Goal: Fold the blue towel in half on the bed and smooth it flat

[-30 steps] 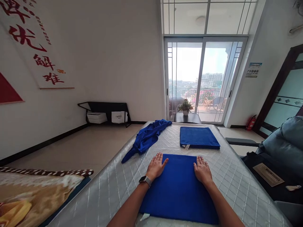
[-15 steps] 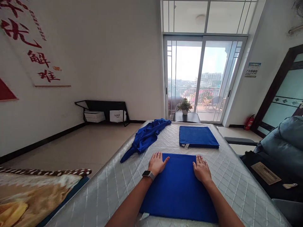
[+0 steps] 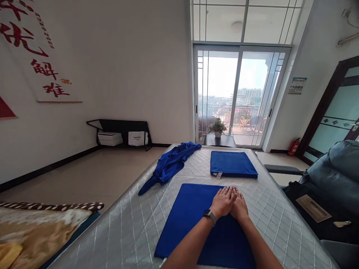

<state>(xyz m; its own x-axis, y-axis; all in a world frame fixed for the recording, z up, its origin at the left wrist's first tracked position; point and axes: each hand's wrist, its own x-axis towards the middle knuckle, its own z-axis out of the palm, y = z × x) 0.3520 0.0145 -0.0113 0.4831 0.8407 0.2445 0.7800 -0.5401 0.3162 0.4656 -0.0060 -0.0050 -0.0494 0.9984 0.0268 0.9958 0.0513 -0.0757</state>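
Note:
A blue towel (image 3: 193, 213) lies flat on the silver quilted cover, close in front of me. My left hand (image 3: 223, 201), with a watch on its wrist, rests palm down near the towel's far right corner. Beside it, touching, my right hand (image 3: 238, 203) lies flat at the right edge. Both hands have their fingers stretched out and grip nothing. Farther back is a neatly folded stack of blue towels (image 3: 233, 163) with white tags. To the left, a crumpled blue towel (image 3: 171, 164) lies in a loose heap.
The silver quilted cover (image 3: 123, 224) spreads under the towels. A potted plant (image 3: 218, 127) stands on a chair beyond the far edge. On the right is a grey-blue armchair (image 3: 333, 179) with a dark bag on it. A patterned blanket (image 3: 50, 228) lies at the lower left.
My left hand has slid right across the towel from its left edge and now lies against my right hand. The right hand has stayed near the right edge. The view has shifted slightly.

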